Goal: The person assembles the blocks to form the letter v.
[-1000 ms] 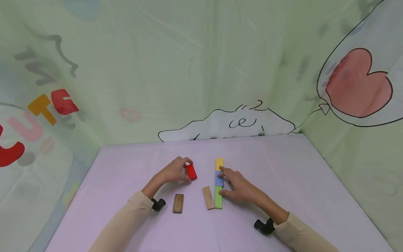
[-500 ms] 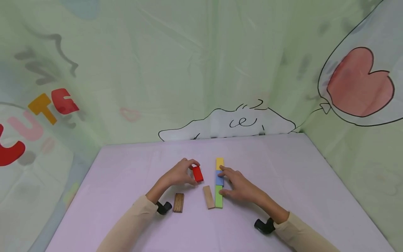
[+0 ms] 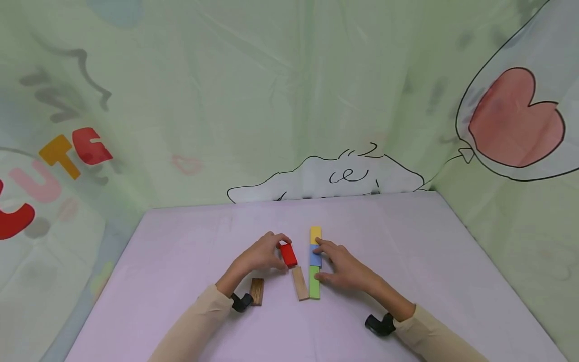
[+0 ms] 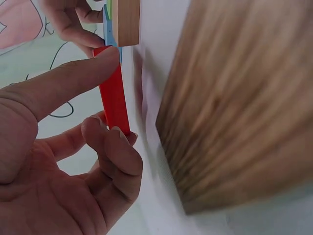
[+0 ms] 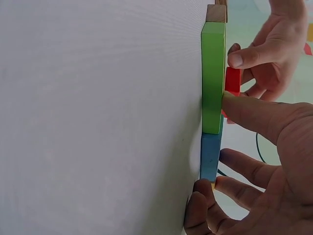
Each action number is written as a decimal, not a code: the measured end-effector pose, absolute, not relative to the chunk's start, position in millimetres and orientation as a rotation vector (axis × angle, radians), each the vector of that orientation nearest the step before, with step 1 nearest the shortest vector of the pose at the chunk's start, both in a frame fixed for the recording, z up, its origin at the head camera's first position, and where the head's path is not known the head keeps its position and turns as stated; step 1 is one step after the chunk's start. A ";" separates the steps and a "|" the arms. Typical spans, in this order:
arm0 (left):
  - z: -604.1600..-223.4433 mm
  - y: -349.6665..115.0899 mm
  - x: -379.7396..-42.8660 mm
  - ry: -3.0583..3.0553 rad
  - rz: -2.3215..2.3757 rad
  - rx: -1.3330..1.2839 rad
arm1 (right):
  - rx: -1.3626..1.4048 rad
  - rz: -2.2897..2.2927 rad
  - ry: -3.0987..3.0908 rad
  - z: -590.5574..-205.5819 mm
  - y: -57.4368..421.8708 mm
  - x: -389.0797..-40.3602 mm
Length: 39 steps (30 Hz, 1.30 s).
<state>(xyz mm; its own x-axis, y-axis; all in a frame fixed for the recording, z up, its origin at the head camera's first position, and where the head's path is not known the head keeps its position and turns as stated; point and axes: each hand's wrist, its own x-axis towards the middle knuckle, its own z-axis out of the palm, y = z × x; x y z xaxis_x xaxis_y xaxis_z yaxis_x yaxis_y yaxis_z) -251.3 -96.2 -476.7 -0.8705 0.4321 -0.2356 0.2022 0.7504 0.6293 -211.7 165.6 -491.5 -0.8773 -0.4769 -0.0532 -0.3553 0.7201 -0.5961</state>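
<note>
Currently, the left hand (image 3: 264, 255) pinches the red block (image 3: 288, 255) by its ends, just beyond the light wooden block (image 3: 300, 284); the right hand (image 3: 344, 266), fingers loosely spread, rests against the green block (image 3: 314, 286) and blue block (image 3: 315, 260). Caution: shifting the red block nearer could knock the light wooden block; uneven right-hand pressure could misalign the others.

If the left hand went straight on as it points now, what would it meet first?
Likely the blue block, near its join with the yellow block, with the held red block leading. Height is unclear, so it might pass above.
</note>
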 end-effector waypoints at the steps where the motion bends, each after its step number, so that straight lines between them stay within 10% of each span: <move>1: -476.6 -95.4 -251.1 2.575 0.868 0.484 | -0.668 -0.882 2.722 -491.4 165.6 -211.7; 39: -480.3 -76.0 -238.5 2.741 0.634 0.490 | -0.662 -0.866 2.720 -487.1 164.9 -210.4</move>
